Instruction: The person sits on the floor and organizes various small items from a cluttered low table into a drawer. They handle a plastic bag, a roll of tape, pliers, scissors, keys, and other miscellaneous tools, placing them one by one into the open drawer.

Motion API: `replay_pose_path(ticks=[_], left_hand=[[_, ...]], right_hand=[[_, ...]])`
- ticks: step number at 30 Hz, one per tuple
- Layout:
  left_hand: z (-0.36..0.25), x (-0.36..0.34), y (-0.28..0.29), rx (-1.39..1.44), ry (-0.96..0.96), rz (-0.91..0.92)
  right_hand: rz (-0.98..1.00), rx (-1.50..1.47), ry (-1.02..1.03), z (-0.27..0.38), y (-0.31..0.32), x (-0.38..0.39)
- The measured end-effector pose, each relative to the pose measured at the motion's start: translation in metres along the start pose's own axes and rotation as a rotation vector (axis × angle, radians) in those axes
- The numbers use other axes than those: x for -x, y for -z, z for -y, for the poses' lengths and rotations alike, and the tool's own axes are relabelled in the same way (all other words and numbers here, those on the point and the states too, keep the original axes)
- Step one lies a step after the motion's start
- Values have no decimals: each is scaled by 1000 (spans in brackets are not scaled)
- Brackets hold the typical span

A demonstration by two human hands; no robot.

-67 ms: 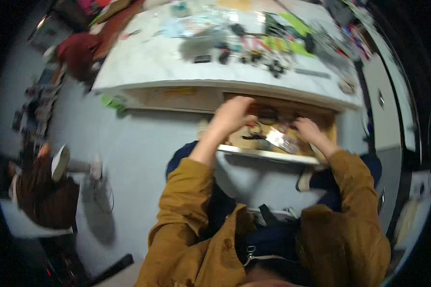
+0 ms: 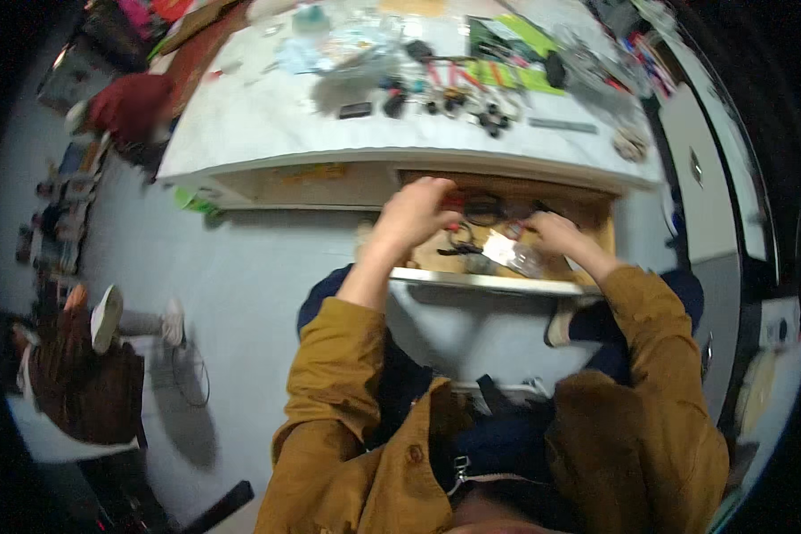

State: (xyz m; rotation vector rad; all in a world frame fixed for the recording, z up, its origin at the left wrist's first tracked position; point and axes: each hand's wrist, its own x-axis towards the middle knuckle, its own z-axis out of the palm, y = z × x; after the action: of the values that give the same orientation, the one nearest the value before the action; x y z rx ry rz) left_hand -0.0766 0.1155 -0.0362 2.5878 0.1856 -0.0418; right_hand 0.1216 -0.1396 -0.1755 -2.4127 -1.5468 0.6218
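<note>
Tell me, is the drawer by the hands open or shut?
It's open: the drawer sticks out from the white table, and its inside shows below the left hand and right hand.

I wear a mustard-brown jacket (image 2: pixel 356 481) with a round button (image 2: pixel 416 454), sleeves (image 2: pixel 334 356) stopping short of my wrists, navy trousers (image 2: pixel 322 298) and a silvery metal fitting (image 2: pixel 460 465).

Blk fisheye rim, bent edges; glare on prob. clear pkt (image 2: pixel 523 260); soft shadows, floor (image 2: pixel 258 294); fine detail blurry.
</note>
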Motion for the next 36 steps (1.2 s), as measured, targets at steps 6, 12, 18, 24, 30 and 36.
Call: replay_pose_path(ticks=[6,12,18,24,30,36], left_hand=[[-45,6,-1,-46,115,88],[-38,-11,0,-80,62,132],[-30,-22,1,-143,-9,137],[-34,-25,10,-144,-37,151],[-31,-27,16,-143,-55,157],[-28,-25,21,-157,-21,173]], right_hand=[[-356,-369,448,67,79,-6],[-707,-76,44,17,137,-72],[-692,-82,-227,17,151,-119],[-610,151,-386,38,152,-156],[-583,178,-448,34,152,-159],[-487,129,-518,37,178,-131]])
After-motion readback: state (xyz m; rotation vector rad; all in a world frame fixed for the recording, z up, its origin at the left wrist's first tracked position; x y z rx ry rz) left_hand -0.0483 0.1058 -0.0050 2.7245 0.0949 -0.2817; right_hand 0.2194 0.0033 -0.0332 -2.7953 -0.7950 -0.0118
